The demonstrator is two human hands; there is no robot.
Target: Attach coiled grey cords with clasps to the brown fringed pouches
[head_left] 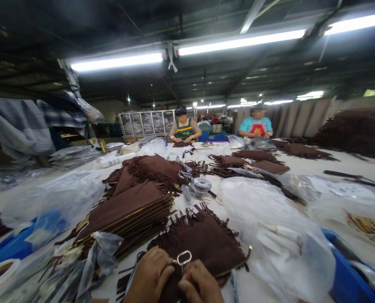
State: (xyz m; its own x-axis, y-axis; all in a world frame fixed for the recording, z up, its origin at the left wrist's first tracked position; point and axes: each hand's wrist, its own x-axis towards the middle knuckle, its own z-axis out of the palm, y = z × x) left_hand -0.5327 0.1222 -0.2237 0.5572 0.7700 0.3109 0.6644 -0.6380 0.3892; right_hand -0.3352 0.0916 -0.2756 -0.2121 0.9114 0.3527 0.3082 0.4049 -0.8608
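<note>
A brown fringed bag (pixel 203 240) lies flat on the table before me, its fringe pointing away and to the left. At its near edge, an oval metal clasp (pixel 184 257) sticks up between my hands. My left hand (pixel 152 271) is closed, its fingertips pinching the clasp's left end. Just right of it, my right hand (pixel 203 282) is closed with thumb and fingers pressed together below the clasp; what lies between them is hidden. Beyond the bag are a coiled strap in clear wrap (pixel 200 186) and a short strap with a metal hook (pixel 215 197).
A stack of brown fringed bags (pixel 124 206) stands to the left. Clear plastic bags (pixel 269 227) spread on the right beside a blue bin (pixel 348 269). A tape roll (pixel 0 275) sits at lower left. Two people (pixel 185 126) work across the table.
</note>
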